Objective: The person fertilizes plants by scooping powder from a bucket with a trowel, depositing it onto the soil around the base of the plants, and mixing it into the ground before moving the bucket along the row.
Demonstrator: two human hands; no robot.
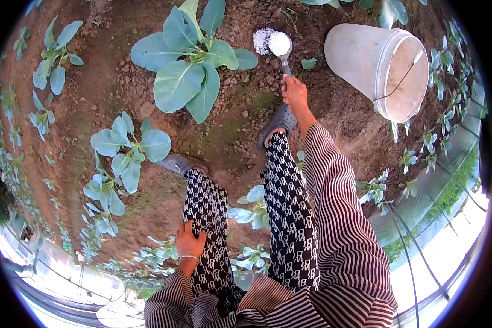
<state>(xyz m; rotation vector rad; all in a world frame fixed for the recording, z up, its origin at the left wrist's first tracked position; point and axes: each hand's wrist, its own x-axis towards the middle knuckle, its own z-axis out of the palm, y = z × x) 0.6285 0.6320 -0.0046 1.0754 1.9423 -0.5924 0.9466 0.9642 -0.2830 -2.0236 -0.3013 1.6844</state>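
Observation:
My right hand is closed around the handle of a spoon-like scoop. White granules fill the scoop's bowl, held over the soil. Just left of the bowl, a small patch of white granules lies on the ground. A large leafy plant with broad blue-green leaves grows to the left of the scoop. My left hand rests on my left thigh with its fingers bent against the patterned trousers; nothing shows in it.
A whitish bucket lies tipped on its side at the right, its wire handle across the opening. Smaller leafy plants stand in rows on both sides. My grey clogs are on the soil. A plastic-covered wall curves along the right.

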